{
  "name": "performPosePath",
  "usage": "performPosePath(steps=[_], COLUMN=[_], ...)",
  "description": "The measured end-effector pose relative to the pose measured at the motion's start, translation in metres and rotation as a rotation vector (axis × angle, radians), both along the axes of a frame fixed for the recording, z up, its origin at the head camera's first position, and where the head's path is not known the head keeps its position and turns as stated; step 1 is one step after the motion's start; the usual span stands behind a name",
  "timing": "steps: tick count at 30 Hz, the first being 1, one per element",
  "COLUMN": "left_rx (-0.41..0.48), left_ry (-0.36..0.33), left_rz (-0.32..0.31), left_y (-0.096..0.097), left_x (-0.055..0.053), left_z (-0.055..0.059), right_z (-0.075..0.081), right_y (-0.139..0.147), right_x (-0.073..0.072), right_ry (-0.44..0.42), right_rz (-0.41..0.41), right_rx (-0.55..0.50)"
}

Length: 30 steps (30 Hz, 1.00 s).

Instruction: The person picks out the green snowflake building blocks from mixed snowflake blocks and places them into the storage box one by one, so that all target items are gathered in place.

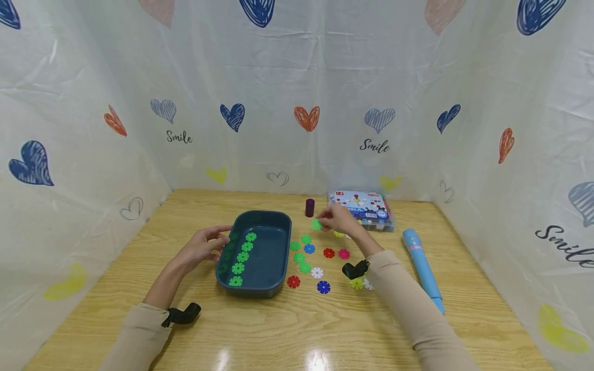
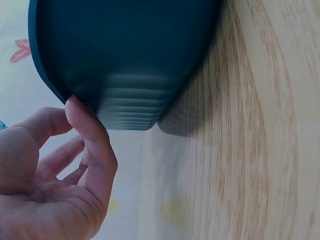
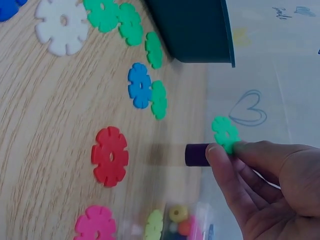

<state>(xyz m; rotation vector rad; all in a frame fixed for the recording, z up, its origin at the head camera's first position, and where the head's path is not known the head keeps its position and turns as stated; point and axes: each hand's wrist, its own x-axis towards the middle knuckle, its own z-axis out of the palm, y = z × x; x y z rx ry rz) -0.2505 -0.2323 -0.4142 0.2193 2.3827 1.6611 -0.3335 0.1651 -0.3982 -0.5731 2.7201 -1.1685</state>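
At the left side of a dark blue plastic bin point(image 1: 270, 257), my left hand point(image 1: 200, 247) pinches the rim between thumb and finger, as the left wrist view shows. A row of several green snowflake discs point(image 1: 243, 256) lies along the bin's left side. To the right of the bin, my right hand point(image 1: 341, 219) pinches one green snowflake disc point(image 3: 224, 132) by its edge, above the table. Below it lie loose discs: more green ones point(image 1: 299, 257), a blue one point(image 1: 309, 249), a red one point(image 1: 329, 253) and a pink one point(image 1: 344, 254).
A dark purple cylinder point(image 1: 310, 207) stands behind the discs. A clear case with a printed lid point(image 1: 366, 206) lies at the back right. Farther right is a light blue stick-shaped object point(image 1: 424, 270). A heart-patterned curtain point(image 1: 278, 77) surrounds the wooden table point(image 1: 260, 330).
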Motion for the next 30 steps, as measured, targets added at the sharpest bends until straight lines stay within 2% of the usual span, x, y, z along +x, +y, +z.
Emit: performPosePath(steps=[6, 14, 22, 30], left_rx=[0.005, 0.000, -0.002, -0.012], left_ry=[-0.009, -0.009, -0.011, -0.008], left_rz=[-0.001, -0.008, -0.007, -0.007], left_y=[0.000, -0.002, -0.002, -0.001], left_x=[0.001, -0.002, -0.002, -0.001], left_z=[0.000, -0.003, -0.002, -0.001], right_z=[0.004, 0.007, 0.010, 0.013], right_y=[-0.010, -0.026, -0.045, -0.064], right_x=[0.000, -0.002, -0.007, -0.009], right_ry=[-0.024, -0.106, -0.136, -0.114], right_rz=[-0.012, 0.000, 0.032, 0.063], right_rx=[-0.009, -0.104, -0.127, -0.158])
